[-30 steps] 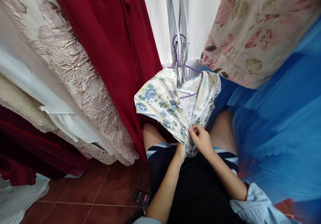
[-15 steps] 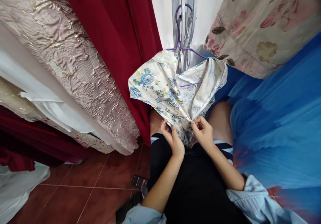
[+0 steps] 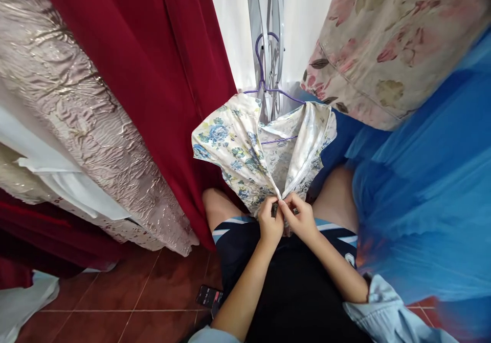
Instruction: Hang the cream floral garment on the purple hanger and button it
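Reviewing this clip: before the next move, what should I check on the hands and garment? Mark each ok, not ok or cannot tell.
1. Left hand pinching the floral top: ok.
2. Right hand pinching close beside it: ok.
3. Top on the purple hanger: ok.
4. Front closed above the hands: not ok, gapes open.
5. Any fastener between the hands: cannot tell, too small.
6. Phone apart from the top: ok.

The cream, blue-flowered cloth garment (image 3: 247, 153) is showing a smooth, soft sheen; the long, deep-red cloth (image 3: 153, 77) is looking matt and smooth; the pale-pink, gold-streaked fabric (image 3: 103, 118) is glinting, its surface rough and crinkled.
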A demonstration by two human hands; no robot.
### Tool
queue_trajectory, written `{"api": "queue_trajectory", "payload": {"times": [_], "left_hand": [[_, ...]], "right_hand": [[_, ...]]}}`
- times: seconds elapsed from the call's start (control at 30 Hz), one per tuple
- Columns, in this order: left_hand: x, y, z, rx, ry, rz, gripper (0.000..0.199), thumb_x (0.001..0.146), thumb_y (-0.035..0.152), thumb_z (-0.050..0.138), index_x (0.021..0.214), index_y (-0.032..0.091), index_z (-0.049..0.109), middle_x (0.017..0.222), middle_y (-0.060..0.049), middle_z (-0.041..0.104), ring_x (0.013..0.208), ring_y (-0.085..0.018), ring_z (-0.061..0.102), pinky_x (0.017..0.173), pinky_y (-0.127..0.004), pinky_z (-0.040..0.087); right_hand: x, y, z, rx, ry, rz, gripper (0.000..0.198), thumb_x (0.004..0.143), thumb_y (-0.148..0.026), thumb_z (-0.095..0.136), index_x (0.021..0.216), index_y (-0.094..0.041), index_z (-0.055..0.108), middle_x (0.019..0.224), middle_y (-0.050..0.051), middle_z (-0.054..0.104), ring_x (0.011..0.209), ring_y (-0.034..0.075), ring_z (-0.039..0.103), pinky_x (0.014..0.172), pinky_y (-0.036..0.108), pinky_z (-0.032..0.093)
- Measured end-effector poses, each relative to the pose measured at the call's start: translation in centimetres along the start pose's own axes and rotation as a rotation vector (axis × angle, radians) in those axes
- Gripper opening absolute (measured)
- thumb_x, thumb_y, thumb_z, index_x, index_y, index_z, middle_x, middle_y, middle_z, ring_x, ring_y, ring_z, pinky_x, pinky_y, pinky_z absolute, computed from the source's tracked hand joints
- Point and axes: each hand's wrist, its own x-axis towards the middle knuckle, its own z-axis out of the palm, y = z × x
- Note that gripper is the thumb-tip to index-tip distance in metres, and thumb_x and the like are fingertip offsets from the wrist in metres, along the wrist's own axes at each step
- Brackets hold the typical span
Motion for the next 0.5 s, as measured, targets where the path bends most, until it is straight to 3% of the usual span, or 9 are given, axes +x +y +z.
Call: {"api": "queue_trajectory", "payload": {"times": [0.23, 0.5], "left_hand": [[0.2, 0.3, -0.6, 0.020, -0.067, 0.069, 0.006, 0.094, 0.020, 0.057, 0.088, 0.019, 0.059, 0.083, -0.003, 0.062, 0.082, -0.017, 0.061, 0.079, -0.028, 0.047], [-1.7, 2.2, -3.2, 0.034, -0.143, 0.065, 0.008, 0.093, 0.017, 0.058, 0.085, 0.019, 0.056, 0.081, -0.002, 0.059, 0.080, -0.017, 0.059, 0.077, -0.026, 0.046]], "right_hand": [[5.0, 0.0, -2.7, -0.097, -0.093, -0.292, 0.017, 0.098, -0.027, 0.055, 0.084, -0.021, 0.061, 0.075, 0.003, 0.063, 0.070, 0.018, 0.058, 0.068, 0.031, 0.046], [15.4, -8.7, -4.9, -0.280, 0.048, -0.623, 0.018, 0.095, -0.022, 0.058, 0.078, -0.020, 0.055, 0.068, -0.001, 0.053, 0.063, 0.015, 0.050, 0.062, 0.029, 0.039]]}}
